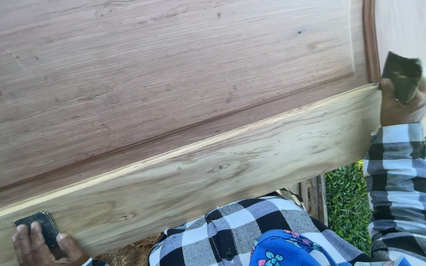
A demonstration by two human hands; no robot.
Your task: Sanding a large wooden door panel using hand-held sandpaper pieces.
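A large bare wooden door panel (173, 98) with a raised field and a moulded groove fills most of the view. My right hand (403, 101) is at the right, gripping a dark folded piece of sandpaper (401, 74) pressed against the moulding edge. My left hand (38, 244) is at the bottom left, resting on the pale lower rail (213, 172) with its fingers on a second dark piece of sandpaper (38, 224). Both sleeves are black-and-white checked.
Green grass (346, 202) lies below the panel's lower edge at the right. A wooden support (314, 194) shows under the panel. My checked shirt and a blue flowered cloth (282, 249) fill the bottom middle.
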